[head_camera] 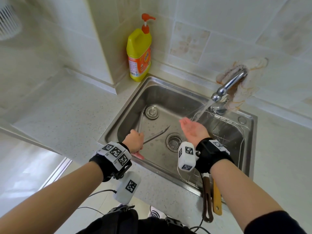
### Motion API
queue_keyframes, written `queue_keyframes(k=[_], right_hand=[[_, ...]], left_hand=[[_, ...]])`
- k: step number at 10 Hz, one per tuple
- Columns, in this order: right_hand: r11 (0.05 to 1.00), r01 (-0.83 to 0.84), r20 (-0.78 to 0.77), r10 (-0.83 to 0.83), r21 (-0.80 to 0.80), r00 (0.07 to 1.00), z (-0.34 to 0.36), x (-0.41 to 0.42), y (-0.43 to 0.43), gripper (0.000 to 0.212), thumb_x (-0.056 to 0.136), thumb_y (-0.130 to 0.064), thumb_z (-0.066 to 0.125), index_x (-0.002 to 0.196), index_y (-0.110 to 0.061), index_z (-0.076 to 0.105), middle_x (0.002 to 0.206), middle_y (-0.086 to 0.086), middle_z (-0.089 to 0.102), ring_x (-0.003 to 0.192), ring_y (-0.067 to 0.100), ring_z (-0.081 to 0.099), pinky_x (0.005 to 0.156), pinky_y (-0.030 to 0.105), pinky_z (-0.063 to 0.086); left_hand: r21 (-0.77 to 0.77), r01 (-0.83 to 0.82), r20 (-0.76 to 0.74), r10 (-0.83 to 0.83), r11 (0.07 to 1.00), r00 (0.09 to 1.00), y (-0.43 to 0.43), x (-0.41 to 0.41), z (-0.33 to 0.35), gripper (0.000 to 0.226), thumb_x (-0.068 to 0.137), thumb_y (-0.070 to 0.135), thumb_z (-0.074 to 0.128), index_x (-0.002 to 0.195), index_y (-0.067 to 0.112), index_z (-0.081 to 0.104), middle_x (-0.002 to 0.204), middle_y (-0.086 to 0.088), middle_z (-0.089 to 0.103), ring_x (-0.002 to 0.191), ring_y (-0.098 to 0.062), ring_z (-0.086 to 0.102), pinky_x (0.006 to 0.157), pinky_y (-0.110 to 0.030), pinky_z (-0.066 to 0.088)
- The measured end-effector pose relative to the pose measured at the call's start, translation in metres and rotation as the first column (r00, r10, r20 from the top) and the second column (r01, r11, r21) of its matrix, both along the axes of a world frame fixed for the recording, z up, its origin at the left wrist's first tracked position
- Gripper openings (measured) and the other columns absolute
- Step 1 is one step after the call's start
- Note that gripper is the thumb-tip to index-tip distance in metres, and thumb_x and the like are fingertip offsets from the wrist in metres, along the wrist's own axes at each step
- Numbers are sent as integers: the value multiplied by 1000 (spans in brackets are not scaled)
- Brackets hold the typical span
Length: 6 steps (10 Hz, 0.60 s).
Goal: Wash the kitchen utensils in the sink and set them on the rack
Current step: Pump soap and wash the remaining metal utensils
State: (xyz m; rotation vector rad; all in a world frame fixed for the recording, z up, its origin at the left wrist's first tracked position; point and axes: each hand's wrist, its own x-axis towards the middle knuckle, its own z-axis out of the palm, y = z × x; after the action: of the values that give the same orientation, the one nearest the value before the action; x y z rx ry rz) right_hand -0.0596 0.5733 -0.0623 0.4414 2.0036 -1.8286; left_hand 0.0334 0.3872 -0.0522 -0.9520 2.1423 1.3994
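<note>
My left hand (135, 141) grips metal tongs (152, 135) near their hinge at the sink's front left; their two arms spread out over the basin floor. A pink piece shows below that hand. My right hand (194, 130) is held palm up with relaxed fingers, right under the stream of water from the tap (228, 86). The steel sink (128, 105) holds a wire rack (233, 130) on its right side. Two utensil handles, one dark (207, 200) and one yellow wooden (217, 198), stick out over the sink's front edge under my right forearm.
A yellow dish soap bottle (139, 53) with an orange pump stands at the sink's back left corner. A round plug (152, 112) and the drain strainer (173, 141) lie on the basin floor. White speckled counter (67, 112) spreads left; tiled walls stand behind.
</note>
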Motion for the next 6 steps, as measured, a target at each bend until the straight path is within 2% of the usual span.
queue_keyframes(k=[1, 2, 3, 4, 5, 6], right_hand=[[792, -470, -130, 553, 389, 823, 10, 17, -16, 43, 103, -19, 29, 143, -4, 32, 148, 13, 36, 136, 24, 35, 112, 32, 26], [453, -632, -134, 864, 629, 486, 0, 47, -36, 49, 102, -21, 31, 149, -16, 18, 154, -8, 9, 143, 9, 7, 112, 21, 5], [411, -554, -157, 881, 724, 447, -17, 48, -30, 66, 95, -1, 36, 150, -16, 2, 149, -12, -11, 141, 6, -11, 111, 21, -11], [409, -445, -84, 804, 797, 589, -22, 32, -20, 84, 83, 14, 37, 148, -11, -9, 155, 0, -15, 144, 15, -11, 114, 26, -9], [419, -480, -126, 839, 771, 529, -20, 55, -39, 87, 82, 13, 40, 146, -9, -14, 148, -4, -26, 139, 10, -21, 114, 26, -9], [441, -512, -216, 871, 737, 440, -22, 71, -51, 87, 83, 11, 42, 145, -12, -14, 144, -10, -27, 142, 10, -15, 119, 28, 9]], left_hand=[[15, 7, -17, -7, 1000, 1000, 4, -8, -4, 16, 100, 22, 31, 100, 7, 35, 68, -10, 47, 56, -25, 55, 58, -39, 56], [120, -8, 1, 8, 993, 1000, 8, -17, -3, 25, 100, 21, 30, 86, 5, 43, 67, -8, 47, 52, -20, 53, 48, -31, 53], [367, -130, 112, 95, 921, 989, 12, -24, 3, 31, 101, 19, 24, 76, 10, 42, 47, -1, 41, 32, -9, 38, 50, -30, 53], [536, -216, 200, 126, 816, 972, 16, -25, 6, 30, 100, 17, 18, 78, 11, 38, 37, 5, 29, 24, -6, 21, 52, -29, 54], [582, -271, 232, 163, 767, 959, 14, -21, 4, 34, 100, 16, 16, 77, 11, 40, 37, 5, 30, 24, -6, 21, 48, -28, 51], [598, -319, 249, 208, 735, 946, 6, -18, 1, 35, 100, 15, 16, 76, 11, 42, 36, 5, 29, 23, -5, 21, 38, -18, 45]])
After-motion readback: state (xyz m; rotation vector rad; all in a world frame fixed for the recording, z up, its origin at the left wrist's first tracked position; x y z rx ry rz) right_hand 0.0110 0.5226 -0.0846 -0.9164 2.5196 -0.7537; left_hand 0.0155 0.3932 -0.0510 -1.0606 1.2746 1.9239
